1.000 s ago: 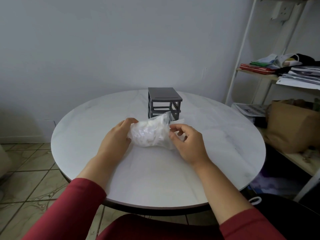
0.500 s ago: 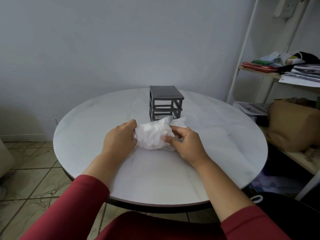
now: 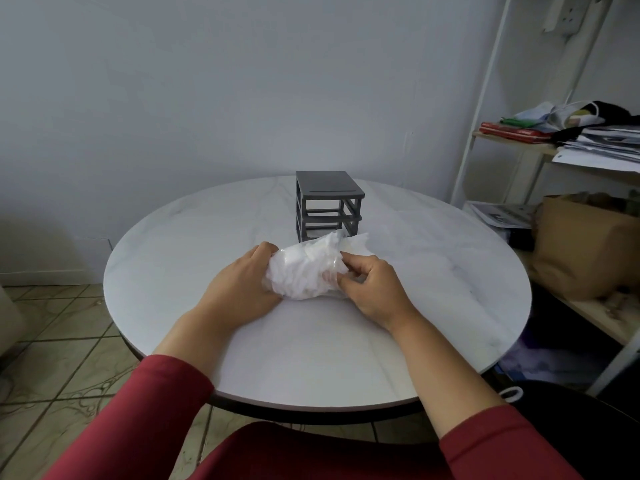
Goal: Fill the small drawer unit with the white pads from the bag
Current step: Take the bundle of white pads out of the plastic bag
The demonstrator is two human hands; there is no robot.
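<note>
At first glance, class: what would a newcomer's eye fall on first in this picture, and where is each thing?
First, the clear bag of white pads at the middle of the round white table, gripped by the left hand at one end and pinched by the right hand at the other. Just behind it stands the dark grey drawer unit. A cluttered shelf fills the right edge.
</note>
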